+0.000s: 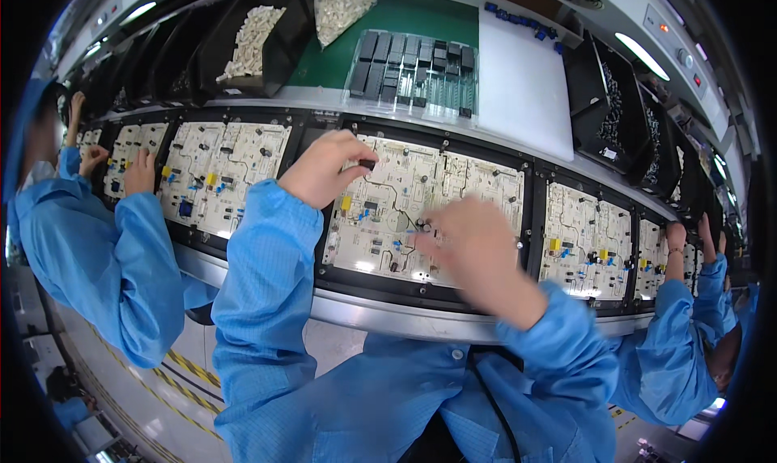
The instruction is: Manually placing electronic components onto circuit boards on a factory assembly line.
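A white circuit board (453, 184) lies in a black carrier frame on the conveyor line in front of me. My left hand (324, 170) is over its upper left corner, fingers pinched on a small black component (368, 164). My right hand (473, 248) is blurred over the lower middle of the board, fingertips near a cluster of small dark parts (421, 224); what it holds cannot be made out. Both my arms wear blue sleeves.
A clear tray of black components (413, 70) and a white sheet (522, 82) lie on the green shelf behind. Black bins (259, 34) with white parts stand at the back left, and dark bins (615, 107) at the right. Co-workers in blue (105, 244), (688, 333) handle neighbouring boards (222, 172), (583, 240).
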`<state>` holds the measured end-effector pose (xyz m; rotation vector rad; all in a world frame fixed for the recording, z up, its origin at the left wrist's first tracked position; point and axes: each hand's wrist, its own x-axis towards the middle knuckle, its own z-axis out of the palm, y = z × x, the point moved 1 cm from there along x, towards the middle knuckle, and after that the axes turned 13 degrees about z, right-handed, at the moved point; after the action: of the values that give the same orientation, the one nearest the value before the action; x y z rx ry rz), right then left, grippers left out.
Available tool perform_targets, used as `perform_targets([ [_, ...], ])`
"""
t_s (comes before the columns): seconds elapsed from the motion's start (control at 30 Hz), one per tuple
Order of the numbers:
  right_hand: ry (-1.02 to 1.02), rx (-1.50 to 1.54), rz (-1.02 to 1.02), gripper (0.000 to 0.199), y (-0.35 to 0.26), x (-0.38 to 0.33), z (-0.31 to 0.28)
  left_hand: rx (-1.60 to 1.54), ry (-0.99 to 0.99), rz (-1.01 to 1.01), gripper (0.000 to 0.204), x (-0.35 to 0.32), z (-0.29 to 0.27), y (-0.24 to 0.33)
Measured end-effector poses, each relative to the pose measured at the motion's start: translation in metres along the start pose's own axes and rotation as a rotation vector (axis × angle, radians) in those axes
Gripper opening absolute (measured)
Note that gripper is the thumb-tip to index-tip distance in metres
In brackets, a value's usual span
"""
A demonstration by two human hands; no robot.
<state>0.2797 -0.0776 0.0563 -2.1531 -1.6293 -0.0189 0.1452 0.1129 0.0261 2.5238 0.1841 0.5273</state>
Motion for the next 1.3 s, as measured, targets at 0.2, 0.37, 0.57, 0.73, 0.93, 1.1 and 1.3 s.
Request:
perform_targets([
  [0.2, 0.390, -0.157, 0.107, 0.032, 0.180, 0.176, -0.003, 0.255, -0.029, 0.113, 0.017, -0.003, 0.009, -0.013],
  [0.37, 0.395, -0.258, 0.497, 0.042, 0.249, 0.231, 0.029, 0.348, -0.090, 0.091, 0.019, 0.000, 0.011, -0.009],
  [0.57, 0.295, -0.259, 0.417, 0.053, 0.258, 0.246, 0.055, 0.420, -0.055, 0.126, 0.020, -0.003, 0.011, -0.013],
  [0.73, 0.420, -0.224, 0.321, 0.058, 0.268, 0.270, 0.054, 0.440, -0.121, 0.127, 0.018, 0.007, 0.014, -0.009],
  [0.93, 0.299, -0.192, 0.446, 0.053, 0.239, 0.287, 0.030, 0.326, -0.069, 0.041, 0.025, -0.010, 0.006, -0.006],
  [1.1, 0.281, -0.271, 0.508, 0.040, 0.268, 0.298, 0.032, 0.271, -0.090, 0.000, 0.025, 0.001, 0.003, -0.005],
  [1.3, 0.454, -0.201, 0.387, 0.035, 0.255, 0.305, 0.043, 0.245, 0.069, 0.011, 0.023, 0.017, -0.001, 0.000],
])
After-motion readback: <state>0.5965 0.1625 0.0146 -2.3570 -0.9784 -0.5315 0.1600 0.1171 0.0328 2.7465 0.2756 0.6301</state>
